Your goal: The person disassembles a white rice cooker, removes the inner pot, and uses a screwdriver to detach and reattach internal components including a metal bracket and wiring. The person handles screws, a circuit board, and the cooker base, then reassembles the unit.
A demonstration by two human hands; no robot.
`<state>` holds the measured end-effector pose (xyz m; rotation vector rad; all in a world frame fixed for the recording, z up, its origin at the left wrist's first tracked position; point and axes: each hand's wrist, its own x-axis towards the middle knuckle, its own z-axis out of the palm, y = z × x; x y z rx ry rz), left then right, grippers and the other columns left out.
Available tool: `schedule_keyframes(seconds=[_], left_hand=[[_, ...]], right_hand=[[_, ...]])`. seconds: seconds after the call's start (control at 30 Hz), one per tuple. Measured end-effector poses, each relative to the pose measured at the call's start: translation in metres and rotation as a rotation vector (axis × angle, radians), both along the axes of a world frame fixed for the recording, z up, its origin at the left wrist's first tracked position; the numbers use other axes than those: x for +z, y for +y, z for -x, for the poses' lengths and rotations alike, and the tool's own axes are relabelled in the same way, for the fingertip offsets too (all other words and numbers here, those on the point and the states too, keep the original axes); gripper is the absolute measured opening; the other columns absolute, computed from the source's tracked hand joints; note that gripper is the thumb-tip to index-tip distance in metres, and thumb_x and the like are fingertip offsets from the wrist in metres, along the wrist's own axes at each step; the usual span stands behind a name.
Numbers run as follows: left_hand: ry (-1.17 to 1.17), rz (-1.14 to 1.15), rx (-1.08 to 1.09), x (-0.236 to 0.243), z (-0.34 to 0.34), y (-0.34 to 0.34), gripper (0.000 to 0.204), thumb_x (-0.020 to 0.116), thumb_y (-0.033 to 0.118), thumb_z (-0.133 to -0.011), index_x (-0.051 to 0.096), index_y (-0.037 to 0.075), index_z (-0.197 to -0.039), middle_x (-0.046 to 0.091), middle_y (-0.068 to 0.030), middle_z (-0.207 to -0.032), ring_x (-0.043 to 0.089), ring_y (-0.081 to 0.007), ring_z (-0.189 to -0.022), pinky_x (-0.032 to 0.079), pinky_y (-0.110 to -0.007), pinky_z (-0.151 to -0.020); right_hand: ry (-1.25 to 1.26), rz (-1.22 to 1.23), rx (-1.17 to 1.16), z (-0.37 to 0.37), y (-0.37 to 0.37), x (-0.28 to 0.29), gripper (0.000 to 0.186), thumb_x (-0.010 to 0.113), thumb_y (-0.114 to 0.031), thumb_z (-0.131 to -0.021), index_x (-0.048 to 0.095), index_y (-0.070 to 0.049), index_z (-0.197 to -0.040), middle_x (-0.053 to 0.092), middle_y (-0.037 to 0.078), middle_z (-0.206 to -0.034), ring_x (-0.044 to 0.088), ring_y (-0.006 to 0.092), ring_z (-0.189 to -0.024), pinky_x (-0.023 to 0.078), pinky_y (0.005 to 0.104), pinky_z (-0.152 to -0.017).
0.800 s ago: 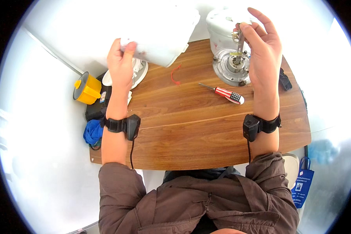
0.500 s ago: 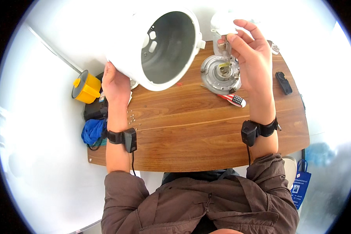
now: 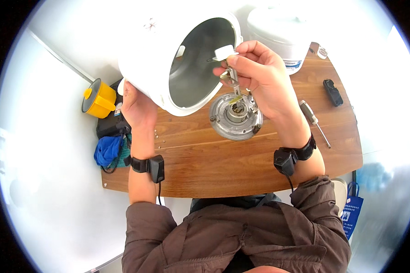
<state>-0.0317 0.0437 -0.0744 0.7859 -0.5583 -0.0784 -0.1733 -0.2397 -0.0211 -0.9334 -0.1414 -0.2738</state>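
Note:
My left hand (image 3: 139,107) grips the lower left of a white cooker housing (image 3: 146,61), tilted so its dark grey interior faces right. My right hand (image 3: 271,86) pinches a metal bracket assembly (image 3: 231,79) near its white plastic tab (image 3: 223,52), close in front of the housing's opening. A round silver metal plate (image 3: 223,123) with a central hub is at the bracket's lower end and appears to hang from it; whether it touches the table cannot be told. My right fingertips are partly hidden behind the bracket.
On the wooden table (image 3: 205,168) are a white lidded cooker (image 3: 275,32) at back right, a black object (image 3: 332,93) and a screwdriver (image 3: 310,113) on the right. A yellow pot (image 3: 99,100) and blue cloth (image 3: 108,150) lie left; a blue bag (image 3: 353,209) hangs below right.
The housing has turned to show its interior and my left hand sits lower on it. My right hand has moved left and down with the bracket; the metal plate has moved along with them.

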Motion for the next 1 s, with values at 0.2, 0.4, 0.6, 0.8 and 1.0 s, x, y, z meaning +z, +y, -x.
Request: schedule_keyframes(seconds=[0.2,0.4,0.6,0.8,1.0], left_hand=[[-0.149,-0.102,0.077,0.015,0.025,-0.015,0.041,0.054,0.028,-0.109,0.054,0.001,-0.141,0.061,-0.0079,-0.140,0.054,-0.0241,-0.133,0.036,-0.044,-0.117],[-0.276,-0.226,0.137,0.022,0.049,-0.022,0.044,0.057,0.028,-0.109,0.056,-0.003,-0.139,0.065,-0.0094,-0.137,0.059,-0.0222,-0.128,0.041,-0.039,-0.113],[-0.611,-0.488,0.293,0.037,0.083,-0.037,0.042,0.067,0.039,-0.103,0.063,-0.002,-0.108,0.061,-0.0060,-0.104,0.054,-0.0169,-0.094,0.042,-0.031,-0.083],[-0.834,-0.627,0.413,0.040,0.097,-0.043,0.039,0.072,0.041,-0.097,0.062,0.005,-0.087,0.057,-0.0053,-0.083,0.048,-0.0218,-0.080,0.036,-0.034,-0.077],[-0.907,-0.685,0.406,0.042,0.102,-0.039,0.032,0.075,0.036,-0.094,0.063,0.008,-0.086,0.059,-0.0026,-0.082,0.047,-0.0240,-0.081,0.033,-0.037,-0.082]], right_hand=[[0.003,0.017,-0.033,-0.009,-0.001,-0.009,0.026,0.073,-0.002,-0.094,0.056,0.002,-0.114,0.074,0.014,-0.105,0.076,0.0191,-0.093,0.052,0.0227,-0.063],[-0.067,-0.012,-0.125,-0.007,0.004,-0.021,0.034,0.068,-0.007,-0.099,0.060,0.005,-0.129,0.072,0.009,-0.114,0.071,0.0131,-0.100,0.057,0.0259,-0.078],[-0.191,0.018,0.102,0.010,-0.013,-0.048,0.048,0.068,-0.017,-0.101,0.052,0.002,-0.143,0.066,0.009,-0.131,0.066,0.0164,-0.117,0.057,0.0336,-0.098],[-0.192,0.122,0.083,0.031,-0.002,-0.046,0.052,0.069,-0.018,-0.101,0.050,0.001,-0.145,0.064,0.009,-0.134,0.064,0.0176,-0.121,0.056,0.0343,-0.101],[-0.195,0.186,0.071,0.036,0.007,-0.046,0.055,0.069,-0.019,-0.101,0.047,0.000,-0.148,0.062,0.010,-0.137,0.062,0.0188,-0.124,0.055,0.0351,-0.103]])
